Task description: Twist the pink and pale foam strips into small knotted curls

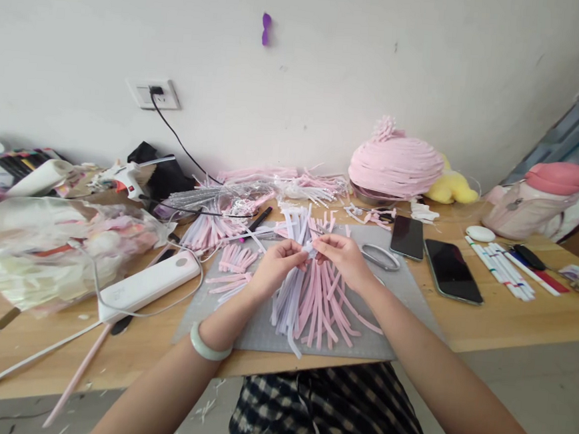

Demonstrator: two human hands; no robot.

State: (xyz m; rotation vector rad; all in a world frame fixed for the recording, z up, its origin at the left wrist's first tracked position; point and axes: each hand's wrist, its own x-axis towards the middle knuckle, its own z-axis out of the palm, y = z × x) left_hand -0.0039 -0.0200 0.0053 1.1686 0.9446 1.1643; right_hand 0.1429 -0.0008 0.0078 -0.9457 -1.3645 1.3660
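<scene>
Over the grey cutting mat point(254, 338) my two hands meet, fingertips almost touching. Between them is a small pale piece of pipe cleaner point(310, 248). My left hand point(282, 263) pinches it from the left, with a pale green bangle on that wrist. My right hand point(342, 256) pinches its other side with thumb and forefinger. Directly below lie lavender pipe cleaners point(288, 304) and a fan of pink pipe cleaners point(323, 313). Shorter pink pieces point(236, 258) rest left of my left hand. Scissors point(380, 257) lie right of my right hand.
Two phones point(453, 271) and several markers point(498, 268) are on the right, near a pink-lidded bottle point(526, 199). A pink fuzzy dome point(394, 162) stands at the back. Leftward are a white power strip point(148, 286) with cables, a plastic bag point(61, 252) and a glue gun point(129, 181).
</scene>
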